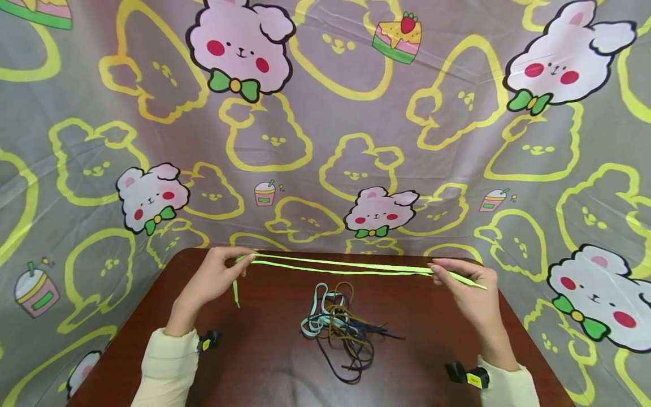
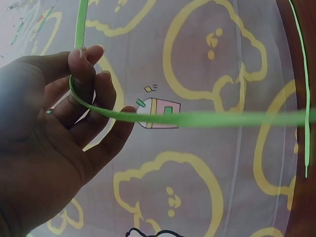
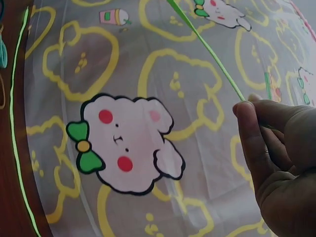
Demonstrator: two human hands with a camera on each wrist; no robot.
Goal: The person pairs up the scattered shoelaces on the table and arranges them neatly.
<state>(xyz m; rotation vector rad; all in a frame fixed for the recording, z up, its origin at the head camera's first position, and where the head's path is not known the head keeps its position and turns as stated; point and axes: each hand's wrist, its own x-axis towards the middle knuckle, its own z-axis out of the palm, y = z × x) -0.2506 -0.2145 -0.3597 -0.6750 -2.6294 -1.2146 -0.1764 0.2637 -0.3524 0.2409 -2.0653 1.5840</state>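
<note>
A neon green shoelace [image 1: 356, 264] spans the space between my hands above the table in the head view, running as two nearly parallel strands. At its left end my left hand [image 1: 218, 274] pinches it between thumb and fingertips, and a short tail dangles below. My right hand [image 1: 470, 294] pinches the other side, with a tipped end sticking out past the fingers to the right. The left wrist view has the green lace [image 2: 207, 119] curving around the fingers. In the right wrist view, the lace [image 3: 217, 61] rises from the pinched thumb and finger.
Between and below the hands, a tangled pile lies on the dark red-brown table [image 1: 254, 350]: a light blue lace [image 1: 309, 329], brown laces and dark laces [image 1: 333, 367]. A cartoon-printed cloth [image 1: 315, 113] hangs behind and at both sides. Each wrist wears a small black camera.
</note>
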